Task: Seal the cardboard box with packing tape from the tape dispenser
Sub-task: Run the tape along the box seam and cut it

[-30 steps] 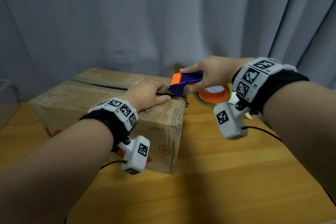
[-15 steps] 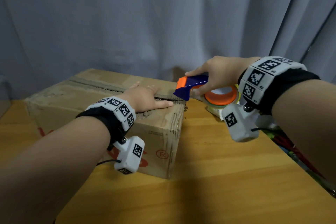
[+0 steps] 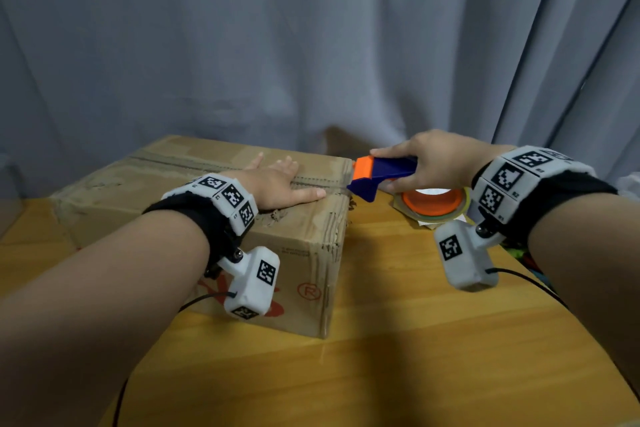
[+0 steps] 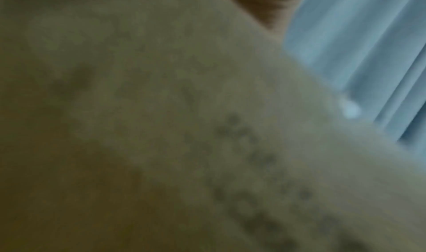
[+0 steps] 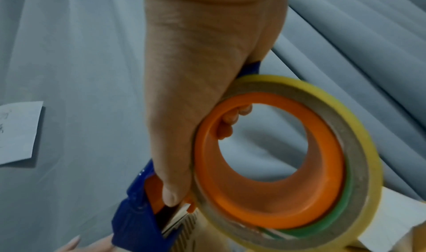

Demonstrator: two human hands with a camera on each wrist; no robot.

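Observation:
A worn cardboard box sits on the wooden table, flaps closed along a centre seam. My left hand lies flat on its top near the right end, fingers straight over the seam. My right hand grips the blue and orange tape dispenser, whose blue nose touches the box's right top edge. The tape roll with its orange core hangs below that hand. In the right wrist view my thumb presses the dispenser beside the roll. The left wrist view shows only blurred cardboard.
A grey curtain hangs right behind the table. White paper lies under the roll on the table's right side, and colourful items show past the right edge. Cables trail from both wrist cameras.
The dispenser has slid right along the seam, from over the box top to its right edge. My left hand has flattened and spread its fingers on the box top.

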